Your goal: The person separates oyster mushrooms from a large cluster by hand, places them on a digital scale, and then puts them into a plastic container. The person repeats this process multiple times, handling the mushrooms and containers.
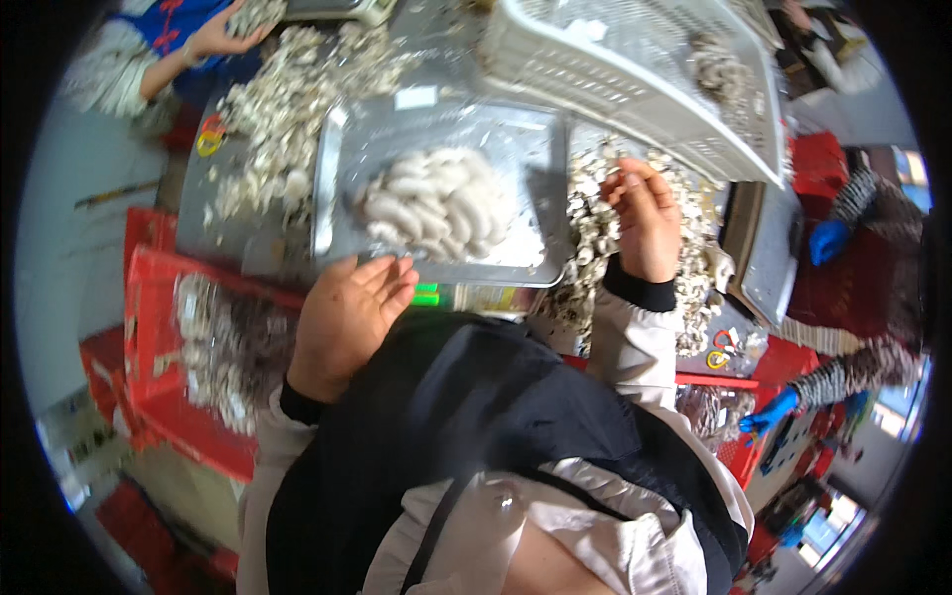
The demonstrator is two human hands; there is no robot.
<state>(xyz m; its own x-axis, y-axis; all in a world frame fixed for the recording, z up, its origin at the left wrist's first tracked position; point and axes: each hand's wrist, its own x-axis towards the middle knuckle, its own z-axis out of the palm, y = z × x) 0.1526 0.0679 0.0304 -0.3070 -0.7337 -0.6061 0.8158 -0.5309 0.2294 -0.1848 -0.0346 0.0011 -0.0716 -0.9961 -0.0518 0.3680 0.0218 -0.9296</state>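
Observation:
A heap of pale, finger-like mushrooms [439, 202] lies wrapped or packed close together on a shallow metal tray [446, 123]; blur hides whether film covers it. My left hand [349, 316] is at the tray's near left corner, palm partly up, fingers spread and holding nothing. To the right of the tray, my right hand [645, 219] hovers over mushroom trimmings [591, 223]. Its fingers are bent towards the thumb, and whether something small sits between them cannot be made out. A green-lit display [425, 294] shows below the tray's near edge.
A white perforated crate [632, 89] holding a mushroom bunch stands far right. More trimmings [290, 111] cover the table's left. Red crates with packed mushrooms [201, 335] flank me. Co-workers' hands [230, 33] appear at upper left and, blue-gloved [770, 413], at right.

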